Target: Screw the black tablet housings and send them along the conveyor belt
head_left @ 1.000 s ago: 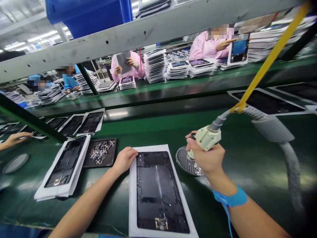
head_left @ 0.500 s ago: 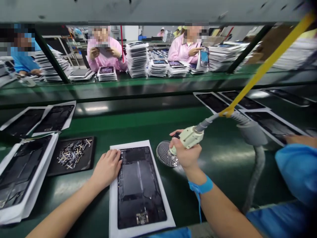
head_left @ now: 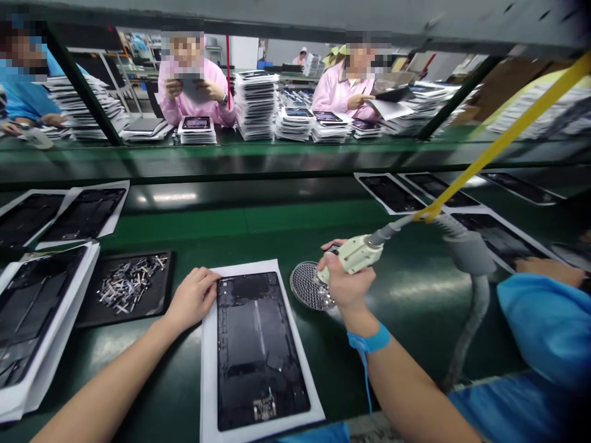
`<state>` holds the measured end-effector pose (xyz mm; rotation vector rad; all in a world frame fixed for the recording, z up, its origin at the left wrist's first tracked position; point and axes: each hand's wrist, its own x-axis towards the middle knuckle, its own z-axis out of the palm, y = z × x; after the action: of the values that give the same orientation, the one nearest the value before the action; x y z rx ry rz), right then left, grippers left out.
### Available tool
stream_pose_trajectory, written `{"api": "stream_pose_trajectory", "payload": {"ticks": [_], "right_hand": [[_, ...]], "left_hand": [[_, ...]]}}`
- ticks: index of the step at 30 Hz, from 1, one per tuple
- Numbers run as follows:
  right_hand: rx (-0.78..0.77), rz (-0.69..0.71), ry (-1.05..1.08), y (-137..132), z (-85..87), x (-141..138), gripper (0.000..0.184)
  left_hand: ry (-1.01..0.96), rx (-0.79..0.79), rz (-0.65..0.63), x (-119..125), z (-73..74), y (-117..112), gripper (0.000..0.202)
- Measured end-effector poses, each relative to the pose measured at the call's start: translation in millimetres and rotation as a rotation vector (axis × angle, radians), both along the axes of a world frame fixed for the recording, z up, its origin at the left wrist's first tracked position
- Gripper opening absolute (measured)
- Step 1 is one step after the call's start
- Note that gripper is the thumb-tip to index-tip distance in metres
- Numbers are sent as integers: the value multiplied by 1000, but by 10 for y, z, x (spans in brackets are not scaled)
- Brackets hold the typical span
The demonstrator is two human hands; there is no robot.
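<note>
Pale-green tool (head_left: 362, 253) in my right hand (head_left: 349, 284), head view: grip wrapped tight round its body, nose at the perforated dish (head_left: 305, 284), contact unclear. My left hand (head_left: 192, 298) touches the top-left corner of the black tablet housing (head_left: 249, 344), fingers bunched; can't tell if pinching or just pressing. Housing lies face up on white paper (head_left: 209, 387) in front of me. Progress: tool's off the housing, so I'd judge this one unfinished; amount left unclear. Loose strips (head_left: 132, 284) sit in the tray (head_left: 159, 296), left.
</note>
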<state>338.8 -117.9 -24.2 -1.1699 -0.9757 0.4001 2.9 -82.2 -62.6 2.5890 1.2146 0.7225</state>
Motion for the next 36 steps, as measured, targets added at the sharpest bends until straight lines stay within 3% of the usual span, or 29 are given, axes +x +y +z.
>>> {"api": "stream_pose_trajectory", "payload": {"ticks": [21,26,30,36], "right_hand": [[13,-38,-28,42,-29,-16,28],[-7,-37,-5,7,77,-35,28],[80,46,59,30,234,-352,25],[6,475,68,175,215,-1338,24]], "left_hand": [[-36,-55,9,-10,-26,15,27],[-63,-105,42,19,-28,-3,27],[-87,-168,75,65,-34,-16,28],[-101,-178,69,76,-80,-11,28]]}}
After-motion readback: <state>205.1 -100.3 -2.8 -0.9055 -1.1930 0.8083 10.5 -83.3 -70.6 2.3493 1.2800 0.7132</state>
